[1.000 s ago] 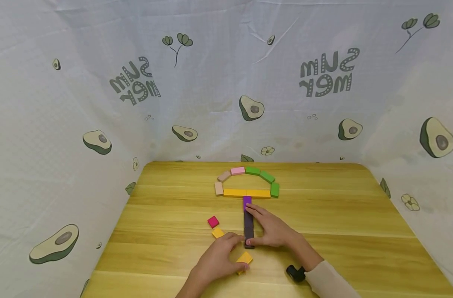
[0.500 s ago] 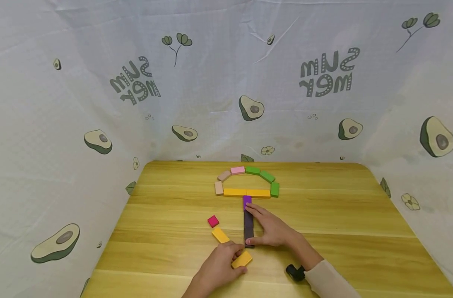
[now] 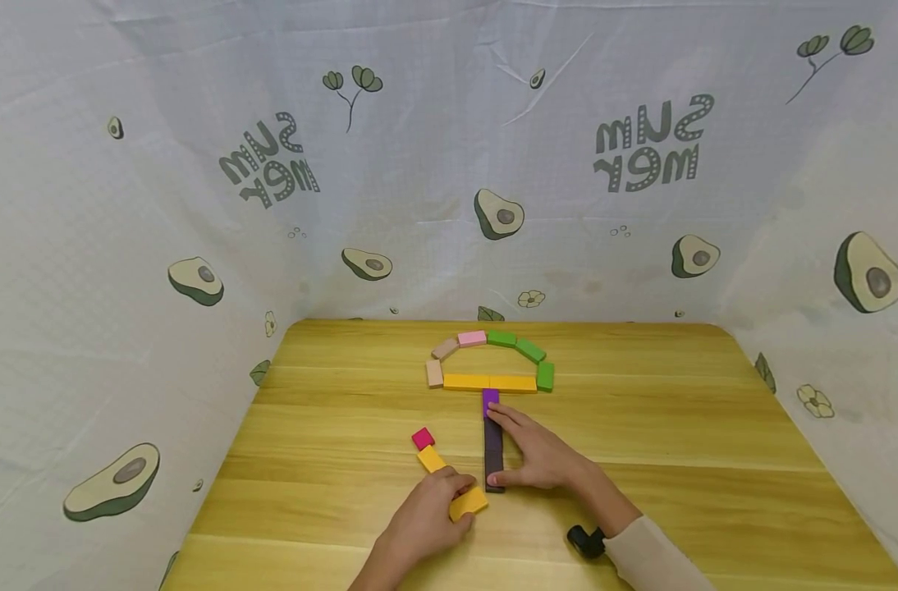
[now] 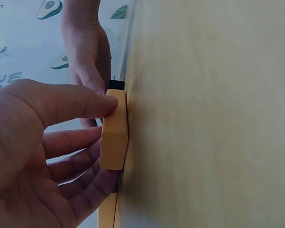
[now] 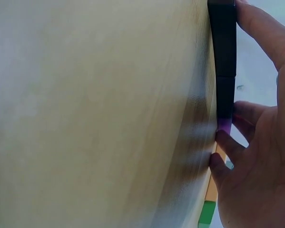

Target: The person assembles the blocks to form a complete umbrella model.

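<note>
My left hand [image 3: 429, 515] pinches a yellow block [image 3: 469, 502] between thumb and fingers, close over the table. In the left wrist view the thumb lies on this block's upper face. Beyond the left fingertips lies a second yellow block [image 3: 431, 460], partly covered by the hand, with a small red block [image 3: 423, 438] at its far end. My right hand [image 3: 541, 455] rests along a column made of a purple block [image 3: 490, 399] and black blocks [image 3: 493, 450]. Its thumb touches the near end and its fairly straight fingers reach the purple block.
Yellow blocks [image 3: 467, 382] form a bar at the column's far end. Above it curves an arch of beige [image 3: 434, 373], pink [image 3: 471, 338] and green blocks [image 3: 529, 350]. A black object [image 3: 586, 542] sits at the right wrist. A printed cloth [image 3: 449, 164] encloses the wooden table [image 3: 641, 410].
My left hand has taken hold of the near yellow block and moved it slightly left and away from me. The other yellow block has shifted up against the red one. The right hand stays put.
</note>
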Demonstrator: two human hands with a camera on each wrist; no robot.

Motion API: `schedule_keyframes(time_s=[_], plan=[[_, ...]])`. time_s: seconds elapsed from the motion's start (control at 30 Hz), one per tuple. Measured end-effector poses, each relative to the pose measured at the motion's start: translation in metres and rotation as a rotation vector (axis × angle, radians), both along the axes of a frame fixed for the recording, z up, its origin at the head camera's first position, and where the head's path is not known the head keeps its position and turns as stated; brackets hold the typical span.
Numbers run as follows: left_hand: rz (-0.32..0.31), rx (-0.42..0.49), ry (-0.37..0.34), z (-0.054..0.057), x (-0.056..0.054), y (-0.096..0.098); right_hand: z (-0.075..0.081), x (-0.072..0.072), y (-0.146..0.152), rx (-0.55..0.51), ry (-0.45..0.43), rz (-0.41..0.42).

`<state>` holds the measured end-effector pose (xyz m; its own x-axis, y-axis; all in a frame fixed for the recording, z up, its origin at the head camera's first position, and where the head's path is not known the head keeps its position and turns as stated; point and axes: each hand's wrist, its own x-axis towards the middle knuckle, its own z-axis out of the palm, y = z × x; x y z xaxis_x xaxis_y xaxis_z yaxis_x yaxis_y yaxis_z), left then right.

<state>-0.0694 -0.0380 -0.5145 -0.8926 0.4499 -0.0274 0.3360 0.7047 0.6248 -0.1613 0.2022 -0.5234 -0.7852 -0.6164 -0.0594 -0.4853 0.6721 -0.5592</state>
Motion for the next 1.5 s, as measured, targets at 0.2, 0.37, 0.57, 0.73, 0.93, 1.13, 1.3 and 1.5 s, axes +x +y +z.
schedule_keyframes(time_s=[0.2, 0.37, 0.57, 0.73, 0.93, 1.13, 1.3, 1.5], plan=[[-0.053, -0.017, -0.017, 0.001, 0.000, 0.001, 0.000, 0.004, -0.001, 0.004, -0.012, -0.012], [-0.065, 0.006, -0.048, 0.002, -0.001, 0.001, 0.002, 0.007, -0.003, 0.006, -0.020, -0.015], [-0.080, 0.021, -0.068, 0.001, -0.002, -0.003, 0.005, 0.010, -0.007, 0.010, -0.031, -0.022], [-0.086, 0.040, -0.066, 0.000, -0.002, -0.005, 0.004, 0.011, -0.008, 0.015, -0.038, -0.028], [-0.074, 0.062, -0.070, -0.003, -0.003, -0.006, 0.002, 0.011, -0.010, 0.014, -0.038, -0.035], [-0.056, 0.081, -0.076, -0.004, -0.005, -0.005, 0.003, 0.009, -0.010, 0.022, -0.040, -0.042], [-0.033, 0.093, -0.093, -0.002, -0.005, -0.003, 0.004, 0.009, -0.010, 0.018, -0.047, -0.042], [-0.024, 0.100, -0.103, 0.001, -0.005, -0.002, 0.006, 0.008, -0.010, 0.016, -0.051, -0.040]])
